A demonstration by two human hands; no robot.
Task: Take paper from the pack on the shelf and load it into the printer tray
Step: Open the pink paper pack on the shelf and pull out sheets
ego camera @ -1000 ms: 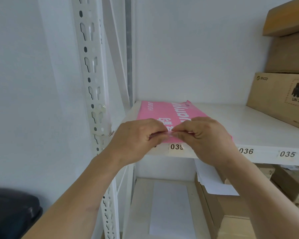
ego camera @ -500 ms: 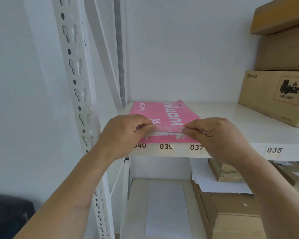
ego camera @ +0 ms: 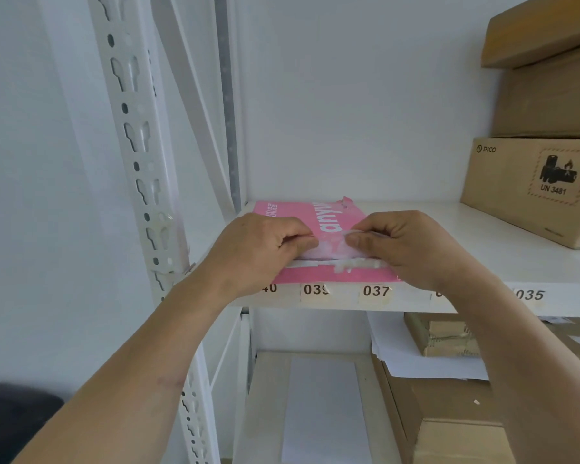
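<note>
A pink paper pack [ego camera: 325, 217] lies flat at the front left of a white shelf [ego camera: 449, 296]. Both hands rest on its near end. My left hand [ego camera: 265, 249] and my right hand [ego camera: 406, 246] each pinch the wrapper flap between thumb and fingers. The flap is lifted and folded back from the near edge, baring a whitish strip of torn seam [ego camera: 342, 262] across the pack. The sheets inside are mostly hidden by the wrapper and my fingers. No printer or tray is in view.
Stacked cardboard boxes [ego camera: 536, 185] fill the shelf's right side. A perforated white upright [ego camera: 141, 169] stands to the left of the pack. On the lower shelf lie a white sheet [ego camera: 325, 410], loose papers [ego camera: 426, 363] and more boxes [ego camera: 449, 430]. A dark object [ego camera: 10, 426] sits at bottom left.
My hands went from pinching together at the pack's front edge to pulling the wrapper flap up and back, opening the seam. The view shifted slightly right and closer.
</note>
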